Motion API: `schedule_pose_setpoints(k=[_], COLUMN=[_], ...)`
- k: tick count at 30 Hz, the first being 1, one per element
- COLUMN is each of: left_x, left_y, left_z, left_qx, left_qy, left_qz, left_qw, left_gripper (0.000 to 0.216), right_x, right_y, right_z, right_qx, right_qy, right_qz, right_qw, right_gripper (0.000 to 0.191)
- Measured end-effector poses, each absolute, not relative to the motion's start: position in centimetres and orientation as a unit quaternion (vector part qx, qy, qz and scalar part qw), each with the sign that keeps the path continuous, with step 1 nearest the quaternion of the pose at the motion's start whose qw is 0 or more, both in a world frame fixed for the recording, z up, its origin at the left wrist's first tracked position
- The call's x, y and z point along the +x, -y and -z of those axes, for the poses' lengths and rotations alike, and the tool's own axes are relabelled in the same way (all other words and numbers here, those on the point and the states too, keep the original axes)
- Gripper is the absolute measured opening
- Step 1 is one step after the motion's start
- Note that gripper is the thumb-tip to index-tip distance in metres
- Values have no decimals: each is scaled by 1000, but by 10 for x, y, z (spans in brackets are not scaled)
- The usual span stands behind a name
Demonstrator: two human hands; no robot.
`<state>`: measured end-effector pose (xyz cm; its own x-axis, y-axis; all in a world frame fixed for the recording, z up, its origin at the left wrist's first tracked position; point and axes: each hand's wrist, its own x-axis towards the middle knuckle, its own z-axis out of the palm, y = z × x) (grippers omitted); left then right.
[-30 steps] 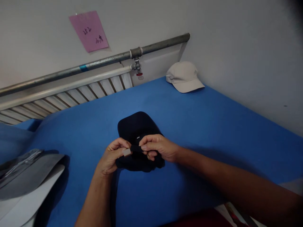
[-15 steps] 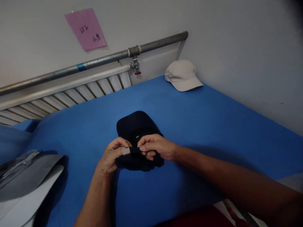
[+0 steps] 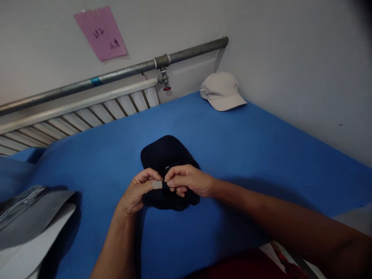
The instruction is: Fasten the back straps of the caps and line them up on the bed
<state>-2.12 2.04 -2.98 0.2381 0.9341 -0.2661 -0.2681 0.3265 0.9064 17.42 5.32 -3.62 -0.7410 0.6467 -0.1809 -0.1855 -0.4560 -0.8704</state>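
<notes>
A dark navy cap lies on the blue surface in front of me, its brim pointing away. My left hand is closed at the cap's back strap, with its thumb by a pale flat rectangular piece that looks like a buckle. Right beside it, my right hand pinches the dark strap between thumb and fingers. The two hands nearly meet over the cap and hide much of its crown and the strap's end. A small light mark shows on the cap above the fingers.
A beige cap sits in the far corner against the wall. Grey and white caps are stacked at the left. Behind the blue surface run a radiator and a metal pipe with a red-handled valve. Pink paper hangs above.
My right hand has moved slightly left, closer to the pale piece, so less strap shows between the hands. The whole view has shifted a little.
</notes>
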Motion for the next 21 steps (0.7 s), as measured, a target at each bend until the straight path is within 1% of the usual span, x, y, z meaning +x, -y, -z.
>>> schedule_pose_setpoints(k=[4,11,16,19,21], left_x=[-19,-26,-22,-19,-19], left_y=[-19,-19,-17,-16,-16], left_z=[27,29,28,27,26], left_qx=[383,400,420,421,422], left_qy=[-432,-396,-377,-392,-392], left_qz=[-419,-462,-438,-418,-425], left_qw=[701,685,700,703,698], left_gripper=[16,15,23,22,24], right_x=[173,190,188,186,190], right_y=[-48,-53,-49,-46,-47], right_z=[27,15,17,11,6], right_qx=[-263,-288,-260,-242,-239], right_qy=[489,600,620,641,665], right_qz=[-781,-695,-681,-653,-627], right_qw=[286,272,291,323,327], right_gripper=[14,18,15,11,13])
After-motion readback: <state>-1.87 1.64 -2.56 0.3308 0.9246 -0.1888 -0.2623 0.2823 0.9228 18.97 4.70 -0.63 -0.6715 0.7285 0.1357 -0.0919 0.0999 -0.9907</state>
